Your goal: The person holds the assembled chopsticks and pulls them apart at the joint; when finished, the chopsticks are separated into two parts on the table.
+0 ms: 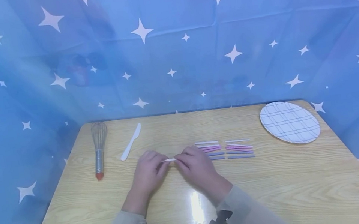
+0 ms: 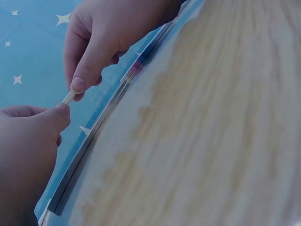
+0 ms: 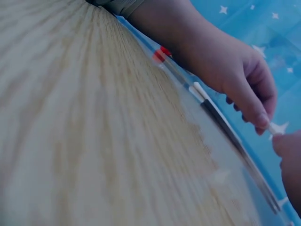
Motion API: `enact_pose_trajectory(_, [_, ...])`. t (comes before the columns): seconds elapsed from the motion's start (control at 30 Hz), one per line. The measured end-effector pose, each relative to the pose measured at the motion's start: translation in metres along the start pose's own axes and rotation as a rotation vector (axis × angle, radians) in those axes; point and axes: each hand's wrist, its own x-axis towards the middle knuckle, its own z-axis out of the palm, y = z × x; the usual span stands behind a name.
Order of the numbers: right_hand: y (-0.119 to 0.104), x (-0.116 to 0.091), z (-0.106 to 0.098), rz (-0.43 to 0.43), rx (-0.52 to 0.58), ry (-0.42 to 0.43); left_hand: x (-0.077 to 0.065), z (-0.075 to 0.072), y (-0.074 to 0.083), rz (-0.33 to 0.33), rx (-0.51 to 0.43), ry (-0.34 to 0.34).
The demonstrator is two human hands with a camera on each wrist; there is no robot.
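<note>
Pinching a short white stick (image 1: 169, 160) between them, the left hand (image 1: 148, 170) and right hand (image 1: 196, 164) meet just above the wooden table (image 1: 277, 182), each clamping one end with thumb and forefinger. The stick is thin, pale and straight; only its middle shows, both ends buried under the fingertips (image 2: 77, 84). The wrist views catch a sliver of it, so its full length is unclear. Just right of the hands lie rows of white, pink and purple sticks (image 1: 225, 149), partly hidden by the right hand. A whisk (image 1: 99, 147), a white plastic knife (image 1: 131, 142) and a checked plate (image 1: 290, 122) lie farther off.
</note>
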Motion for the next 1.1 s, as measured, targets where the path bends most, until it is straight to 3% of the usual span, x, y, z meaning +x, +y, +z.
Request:
enact_pose_trajectory(0.2, [0.002, -0.004, -0.004, -0.006, -0.022, 0.013, 0.001, 0.005, 0.003, 0.031, -0.01, 0.018])
enact_pose_trajectory(0.4, [0.008, -0.012, -0.01, -0.007, -0.052, 0.014, 0.003, 0.011, 0.009, 0.037, 0.001, -0.019])
enact_pose_trajectory(0.8, [0.028, -0.029, -0.027, -0.121, -0.025, 0.144, 0.011, 0.03, 0.032, 0.08, 0.014, -0.074])
enact_pose_trajectory(1.1, [0.042, -0.039, -0.042, -0.144, -0.03, 0.161, 0.016, 0.047, 0.046, 0.128, -0.001, -0.073])
